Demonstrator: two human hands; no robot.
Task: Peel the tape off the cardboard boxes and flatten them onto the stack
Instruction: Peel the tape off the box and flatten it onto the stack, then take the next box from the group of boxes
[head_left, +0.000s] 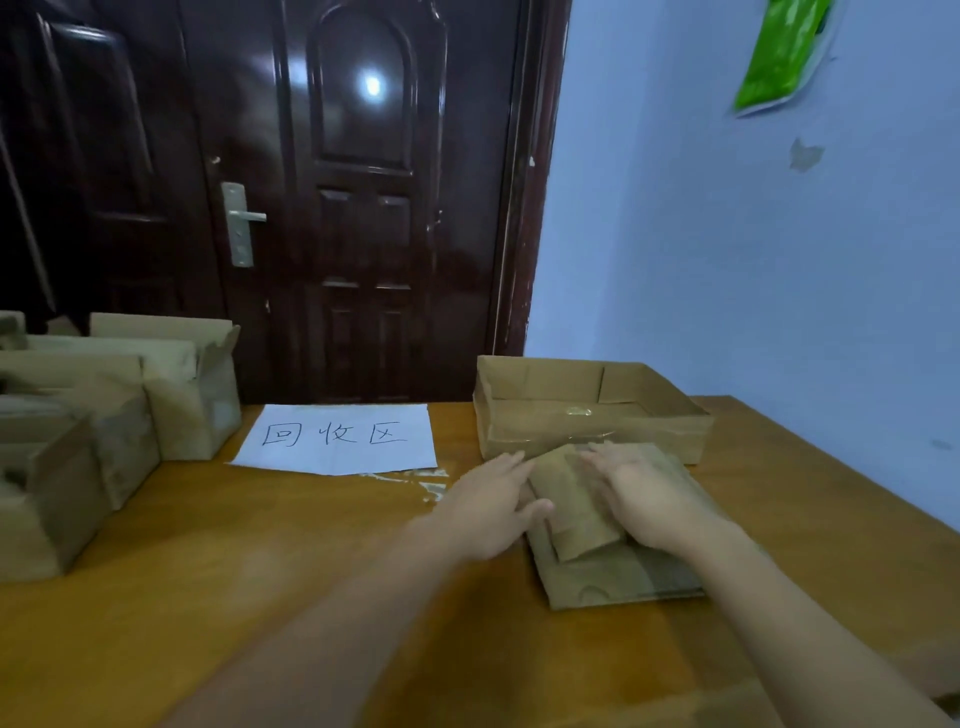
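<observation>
The flattened box (574, 506) lies on the stack (618, 577) just in front of the open tray box (592, 410), left hand (488, 512) and right hand (647, 506) pressing it with straight, spread fingers, apparently to keep it flat.

On the table (260, 597) in front of you, a flattened box (576, 514) lies on top of the stack (623, 582), right of centre. Your left hand (488, 514) rests at its left edge, your right hand (644, 499) on top of it. Just behind stands an open tray-like box (592, 410). The paper sign (337, 439) lies left of that, and further left a cluster of cardboard boxes (104, 415). Behind the table stands a door (358, 197).
</observation>
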